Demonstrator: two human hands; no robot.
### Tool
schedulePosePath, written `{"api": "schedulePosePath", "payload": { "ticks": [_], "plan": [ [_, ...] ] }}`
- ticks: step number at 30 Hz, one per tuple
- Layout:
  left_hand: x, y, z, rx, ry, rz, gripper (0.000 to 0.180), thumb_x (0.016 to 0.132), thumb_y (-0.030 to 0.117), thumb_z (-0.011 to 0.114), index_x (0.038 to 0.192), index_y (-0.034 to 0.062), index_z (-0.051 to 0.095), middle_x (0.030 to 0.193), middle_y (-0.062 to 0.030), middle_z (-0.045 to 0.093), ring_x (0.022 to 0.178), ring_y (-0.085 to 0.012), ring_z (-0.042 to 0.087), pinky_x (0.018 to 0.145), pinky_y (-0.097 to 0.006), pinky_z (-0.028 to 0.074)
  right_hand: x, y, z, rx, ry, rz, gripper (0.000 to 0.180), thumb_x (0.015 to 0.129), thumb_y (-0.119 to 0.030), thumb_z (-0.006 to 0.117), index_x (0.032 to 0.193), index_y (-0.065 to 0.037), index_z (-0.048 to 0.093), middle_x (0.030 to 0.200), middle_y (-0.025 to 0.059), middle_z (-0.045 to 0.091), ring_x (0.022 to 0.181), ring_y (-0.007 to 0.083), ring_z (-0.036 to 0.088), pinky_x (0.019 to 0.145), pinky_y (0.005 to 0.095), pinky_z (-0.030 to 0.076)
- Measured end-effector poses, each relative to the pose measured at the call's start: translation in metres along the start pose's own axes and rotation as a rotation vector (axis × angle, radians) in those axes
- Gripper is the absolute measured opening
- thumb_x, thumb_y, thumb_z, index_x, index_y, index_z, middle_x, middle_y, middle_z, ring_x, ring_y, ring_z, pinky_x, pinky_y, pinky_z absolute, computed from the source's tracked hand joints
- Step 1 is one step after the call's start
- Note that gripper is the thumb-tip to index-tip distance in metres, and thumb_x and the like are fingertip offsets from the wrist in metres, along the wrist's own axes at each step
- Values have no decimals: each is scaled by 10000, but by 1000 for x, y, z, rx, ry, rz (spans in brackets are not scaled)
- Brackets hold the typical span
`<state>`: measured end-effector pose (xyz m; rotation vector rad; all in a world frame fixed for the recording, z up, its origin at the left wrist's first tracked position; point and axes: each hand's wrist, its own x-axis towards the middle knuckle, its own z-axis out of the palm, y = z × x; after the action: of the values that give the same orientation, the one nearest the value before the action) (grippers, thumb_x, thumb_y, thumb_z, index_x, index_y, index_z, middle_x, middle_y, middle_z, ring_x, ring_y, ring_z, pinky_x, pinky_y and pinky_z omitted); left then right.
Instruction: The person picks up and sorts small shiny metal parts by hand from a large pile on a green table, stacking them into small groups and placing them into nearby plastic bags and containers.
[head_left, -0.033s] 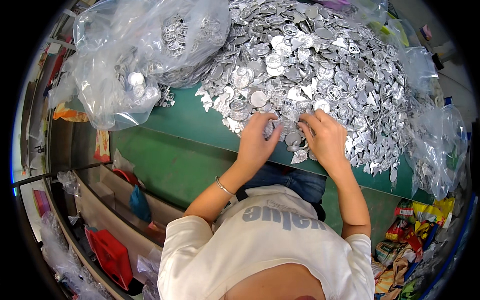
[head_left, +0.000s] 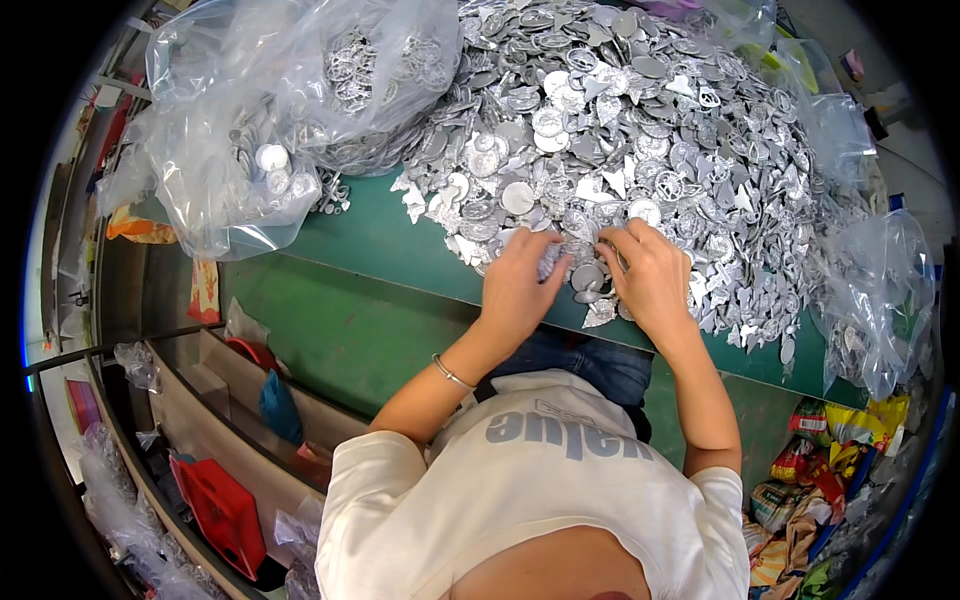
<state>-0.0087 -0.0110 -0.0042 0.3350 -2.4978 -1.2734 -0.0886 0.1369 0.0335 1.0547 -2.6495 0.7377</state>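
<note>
A large heap of small silver metal charms, some round and some leaf-like or pointed, covers much of the green table. At the near edge of this heap my left hand is curled, with silver charms showing between thumb and fingers. Just to its right is my right hand, thumb and fingers bent together over the charms. What its fingertips hold, if anything, is hidden. A few loose charms, including a grey round one, lie between the two hands.
Clear plastic bags with more metal pieces stand on the table's left side. Another clear bag hangs at the right end. Below left are a beige drawer-like unit and a red plastic container. Colourful packages lie lower right.
My left hand has shifted very slightly to the right, toward my right hand. The right hand has barely moved.
</note>
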Motion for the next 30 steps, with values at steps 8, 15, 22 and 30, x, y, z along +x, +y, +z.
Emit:
{"api": "schedulePosePath", "payload": {
  "ticks": [8, 15, 22, 30],
  "plan": [
    [6, -8, 0, -231, 17, 29, 188, 792, 111, 649, 922, 40, 535, 815, -84, 566, 638, -217, 582, 571, -318, 472, 4, 5, -9, 23, 50, 116, 137, 744, -106, 650, 881, -105, 669, 651, 76, 522, 608, 250, 575, 507, 368, 427],
    [6, -24, -23, -1448, -130, -503, 181, 812, 27, 489, 992, 10, 492, 805, -133, 596, 658, -175, 582, 556, -237, 464, 17, -9, 13, -140, -104, -10, 169, 673, -127, 708, 740, -36, 582, 720, 99, 517, 699, 264, 587, 534, 375, 463],
    [-9, -11, -26, -1055, -245, -458, 352, 782, -14, 431, 1127, 19, 496, 784, -143, 611, 530, -147, 549, 503, -231, 456, 15, -11, 11, 43, -223, 142, 216, 640, -146, 745, 770, -64, 592, 743, 97, 554, 677, 277, 588, 568, 376, 446],
    [-16, -14, -16, -553, -207, -199, 279, 770, 45, 627, 1040, 67, 557, 821, -79, 553, 596, -202, 565, 515, -293, 447, 12, 47, -12, 870, 19, 446, 126, 791, -134, 600, 778, -35, 523, 811, 82, 579, 597, 167, 507, 487, 260, 389]
  ]
}}
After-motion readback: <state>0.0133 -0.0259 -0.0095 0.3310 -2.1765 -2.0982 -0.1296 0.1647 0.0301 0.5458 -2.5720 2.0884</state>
